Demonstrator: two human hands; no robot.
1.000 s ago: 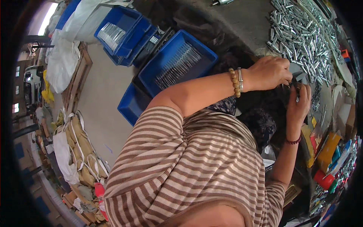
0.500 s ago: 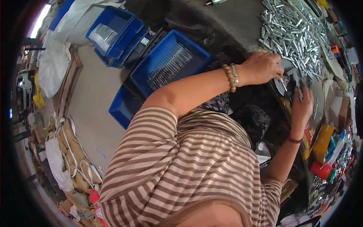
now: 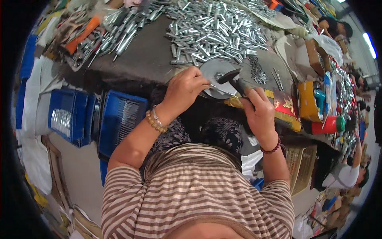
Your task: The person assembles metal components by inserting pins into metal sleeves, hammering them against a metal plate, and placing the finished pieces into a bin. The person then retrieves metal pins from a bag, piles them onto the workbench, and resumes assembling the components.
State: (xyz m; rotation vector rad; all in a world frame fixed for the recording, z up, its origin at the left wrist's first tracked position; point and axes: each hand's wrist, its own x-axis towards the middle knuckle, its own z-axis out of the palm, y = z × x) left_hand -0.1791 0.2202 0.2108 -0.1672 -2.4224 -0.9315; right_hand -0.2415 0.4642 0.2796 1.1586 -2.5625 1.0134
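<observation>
My left hand pinches a thin metal rod over the near edge of the workbench. The rod slants from my left fingertips toward my right hand. That hand is closed around the handle of a hammer, whose dark head hangs just above a round grey metal disc. Behind the disc lies a big heap of short shiny metal tubes. Beside the disc sits a small pile of tiny dark metal parts. My right fingers partly hide the rod's far end.
Blue bins with metal rods stand low on the left. Screwdrivers and sockets lie at the back left. A yellow box and a red-and-green cylinder are on the right, past which another person sits.
My view has swung toward the bench, so the bins now appear further left. The hammer in my right hand now shows clearly above the disc.
</observation>
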